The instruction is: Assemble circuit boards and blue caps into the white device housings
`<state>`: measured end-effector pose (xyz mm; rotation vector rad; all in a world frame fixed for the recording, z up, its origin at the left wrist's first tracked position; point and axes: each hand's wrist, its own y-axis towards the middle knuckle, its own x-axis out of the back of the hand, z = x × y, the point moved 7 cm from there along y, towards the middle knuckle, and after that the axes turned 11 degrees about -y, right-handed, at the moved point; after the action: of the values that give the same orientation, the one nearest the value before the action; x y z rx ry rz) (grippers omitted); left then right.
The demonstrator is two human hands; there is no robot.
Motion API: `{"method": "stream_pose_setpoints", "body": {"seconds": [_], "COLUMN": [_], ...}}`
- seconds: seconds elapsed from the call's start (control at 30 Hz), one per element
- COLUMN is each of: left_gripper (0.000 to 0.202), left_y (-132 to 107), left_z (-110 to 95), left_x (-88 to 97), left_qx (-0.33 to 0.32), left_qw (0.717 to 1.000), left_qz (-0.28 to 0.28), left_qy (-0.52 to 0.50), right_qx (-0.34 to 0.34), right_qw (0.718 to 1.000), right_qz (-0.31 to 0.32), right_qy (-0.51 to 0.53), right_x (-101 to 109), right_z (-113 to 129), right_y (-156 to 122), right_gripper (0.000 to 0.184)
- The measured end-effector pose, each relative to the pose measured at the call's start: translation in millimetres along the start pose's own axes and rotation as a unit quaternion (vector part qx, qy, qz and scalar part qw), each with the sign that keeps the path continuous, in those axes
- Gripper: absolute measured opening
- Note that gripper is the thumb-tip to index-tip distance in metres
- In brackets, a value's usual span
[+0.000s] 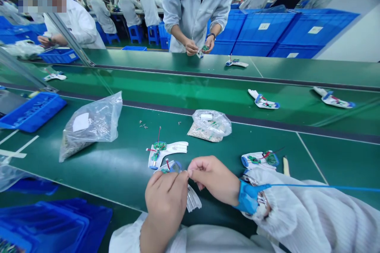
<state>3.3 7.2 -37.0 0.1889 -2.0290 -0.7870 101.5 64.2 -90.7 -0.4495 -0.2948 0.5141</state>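
Note:
My left hand (166, 195) is closed over a white plastic housing half (193, 201), whose handle shows below my fingers. A small display, a green board and a red wire lead show at its upper end; the rest is hidden. My right hand (216, 177), with a blue wrist strap (247, 197), is pinched shut at the left fingertips. Whatever lies between its fingers is too small to make out. Just beyond, another white housing half (175, 147) with green boards and red wires lies on the bench. A similar housing (259, 159) rests beside my right forearm.
Two clear bags of small parts (92, 126) (210, 124) stand on the bench (124, 174), with loose screws (143, 125) between them. A blue tray (32, 110) is at left. Beyond runs a green conveyor (178, 87) carrying housings. A co-worker (202, 12) handles a board opposite.

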Motion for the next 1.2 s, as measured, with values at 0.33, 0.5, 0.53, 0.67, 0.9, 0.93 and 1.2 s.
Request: {"method": "stream_pose_setpoints", "body": {"seconds": [0.33, 0.5, 0.53, 0.67, 0.9, 0.93, 1.2], "left_gripper": [0.039, 0.045, 0.044, 0.016, 0.024, 0.025, 0.037], "left_y": [-57, -94, -100, -108, -33, -19, 26], "left_z": [22, 45, 51, 57, 12, 6, -9], "left_x": [-70.7, -49.8, -43.5, -27.0, 0.5, 5.1, 11.6], "left_qx": [0.374, 0.484, 0.508, 0.56, 0.525, 0.504, 0.405], "left_qw": [0.908, 0.858, 0.845, 0.803, 0.758, 0.774, 0.87], "left_qz": [0.182, 0.17, 0.167, 0.148, 0.11, 0.121, 0.134], "left_qy": [0.057, 0.017, -0.001, -0.139, -0.371, -0.365, -0.247], "right_qx": [0.059, 0.063, 0.065, 0.095, 0.373, 0.399, 0.465], "right_qw": [0.997, 0.987, 0.986, 0.979, 0.889, 0.871, 0.808], "right_qz": [-0.004, 0.05, 0.06, 0.08, 0.029, 0.007, -0.074], "right_qy": [-0.054, -0.136, -0.142, -0.161, -0.264, -0.286, -0.355], "right_x": [40, 37, 35, 26, 4, 4, 29], "right_z": [15, 3, 1, 8, 83, 89, 104], "right_y": [-15, -19, -19, -24, -59, -63, -78], "right_gripper": [0.009, 0.011, 0.011, 0.011, 0.013, 0.013, 0.015]}}
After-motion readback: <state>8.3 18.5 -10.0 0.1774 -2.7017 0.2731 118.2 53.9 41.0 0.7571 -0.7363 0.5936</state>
